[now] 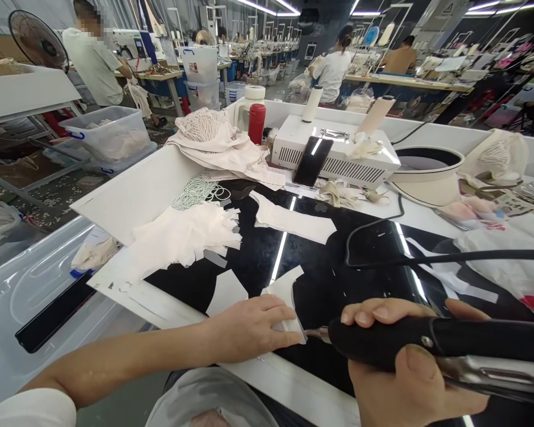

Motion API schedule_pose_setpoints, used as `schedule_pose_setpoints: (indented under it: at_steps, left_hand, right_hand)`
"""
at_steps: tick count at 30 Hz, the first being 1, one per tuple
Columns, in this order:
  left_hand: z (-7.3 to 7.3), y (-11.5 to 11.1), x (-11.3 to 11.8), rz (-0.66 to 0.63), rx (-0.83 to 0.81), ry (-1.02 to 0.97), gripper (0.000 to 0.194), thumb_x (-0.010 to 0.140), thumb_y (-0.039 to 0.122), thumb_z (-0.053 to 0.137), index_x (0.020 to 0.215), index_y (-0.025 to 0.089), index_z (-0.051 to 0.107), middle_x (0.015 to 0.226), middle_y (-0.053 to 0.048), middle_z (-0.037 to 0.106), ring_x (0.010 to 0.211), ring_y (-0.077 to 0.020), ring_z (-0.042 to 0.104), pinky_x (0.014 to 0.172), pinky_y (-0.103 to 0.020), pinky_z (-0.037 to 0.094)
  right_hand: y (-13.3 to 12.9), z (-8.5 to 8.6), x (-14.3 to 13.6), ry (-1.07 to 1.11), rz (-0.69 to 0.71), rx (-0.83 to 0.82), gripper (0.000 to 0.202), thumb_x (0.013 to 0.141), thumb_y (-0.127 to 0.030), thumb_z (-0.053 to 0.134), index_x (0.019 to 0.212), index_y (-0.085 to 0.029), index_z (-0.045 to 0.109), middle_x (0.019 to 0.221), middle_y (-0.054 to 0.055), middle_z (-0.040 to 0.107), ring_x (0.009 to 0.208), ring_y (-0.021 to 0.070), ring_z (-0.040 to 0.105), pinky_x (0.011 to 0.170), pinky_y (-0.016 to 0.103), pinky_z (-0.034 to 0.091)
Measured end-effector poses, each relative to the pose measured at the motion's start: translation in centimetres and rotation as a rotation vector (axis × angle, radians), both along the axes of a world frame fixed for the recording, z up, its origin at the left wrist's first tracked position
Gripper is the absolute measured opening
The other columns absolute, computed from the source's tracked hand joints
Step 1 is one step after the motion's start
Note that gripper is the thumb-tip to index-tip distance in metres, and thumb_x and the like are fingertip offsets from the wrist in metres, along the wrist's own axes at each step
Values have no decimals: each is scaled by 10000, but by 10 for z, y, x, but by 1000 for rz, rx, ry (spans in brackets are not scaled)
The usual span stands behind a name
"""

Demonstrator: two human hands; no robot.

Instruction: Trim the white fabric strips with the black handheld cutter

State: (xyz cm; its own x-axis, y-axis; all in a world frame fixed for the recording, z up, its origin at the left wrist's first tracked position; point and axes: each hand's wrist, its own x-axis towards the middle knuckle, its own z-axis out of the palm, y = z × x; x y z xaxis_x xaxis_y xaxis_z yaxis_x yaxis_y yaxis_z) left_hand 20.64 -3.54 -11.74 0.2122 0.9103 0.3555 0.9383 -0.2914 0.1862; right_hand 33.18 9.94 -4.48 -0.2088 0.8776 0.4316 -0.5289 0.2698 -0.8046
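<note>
My left hand [253, 327] lies palm down on a pale fabric piece [289, 284] at the near edge of the glossy black tabletop [320, 267], its fingers stretched over it. My right hand [400, 367] is wrapped round a black-handled tool [382, 341] with a metal lever along its underside. The tool's thin metal tip meets the fabric's edge close to my left fingertips. Another pale piece [226, 292] lies left of the held one. Farther back is a larger curved cream piece [293, 219].
A heap of cut fabric [189, 234] and green elastic loops [198, 191] lie left. A phone [312, 160] leans on a white box [338, 142]. A black cable [449, 258] crosses at right. A red bottle [257, 123] stands behind. People work in the background.
</note>
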Motion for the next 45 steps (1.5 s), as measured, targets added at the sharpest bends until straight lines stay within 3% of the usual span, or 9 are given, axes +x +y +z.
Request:
schedule_pose_setpoints:
  at_steps: [19,25,30,45]
  left_hand:
    - [-7,0,-1,34,30,-65,254,1016,171,568,1216,254,701,1224,-109,585,1177,-210,553,1101,-363,489]
    - [-2,-3,6,60,15,-31,249,1017,162,561,1243,204,659,1173,-108,613,1129,-205,580,1081,-362,497]
    - [-1,-4,2,56,8,26,316,1005,287,621,1269,113,617,1235,-153,619,1187,-234,588,1107,-365,487]
    - [-4,-3,-6,89,46,-16,251,996,331,644,1181,162,644,1203,-157,625,1211,-241,583,1038,-355,527]
  right_hand:
    - [2,-4,-16,19,15,27,480,695,-180,720,1137,-238,543,707,-61,645,549,170,556,471,323,535]
    - [0,-5,-15,-2,36,45,472,718,-201,736,1146,-236,541,715,-57,647,548,174,549,462,333,547]
    - [1,-4,-11,5,53,53,463,715,-182,722,1137,-234,539,716,-56,654,552,177,551,464,336,553]
    - [2,-3,-26,10,30,17,504,686,-206,739,1145,-245,536,699,-66,645,556,176,552,463,327,542]
